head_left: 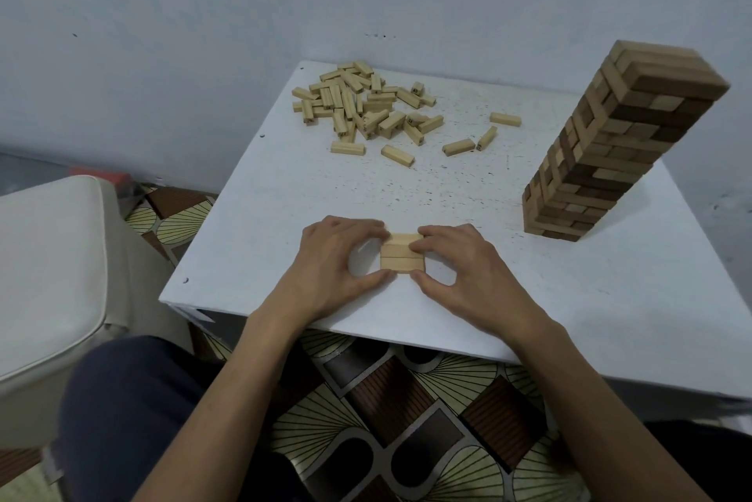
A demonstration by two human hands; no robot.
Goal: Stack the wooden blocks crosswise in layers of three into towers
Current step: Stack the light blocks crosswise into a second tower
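now the left hand and right hand are pinching the three-block layer from both sides near the table front edge, likely squaring a new base, while the pile is waiting behind and the tower is standing at right.

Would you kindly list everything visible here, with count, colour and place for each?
table: one, white, centre
first layer: three pale blocks side by side, near table edge, between both hands
loose block pile: too many to count, pale wood, far side of table
scattered blocks: about six, pale, just this side of and right of the pile
finished tower: one, mixed light and dark brown, right side
cushioned seat: one, cream, left of table
patterned floor: brown and cream, below
left hand: fingers on layer's left side
right hand: fingers on layer's right side
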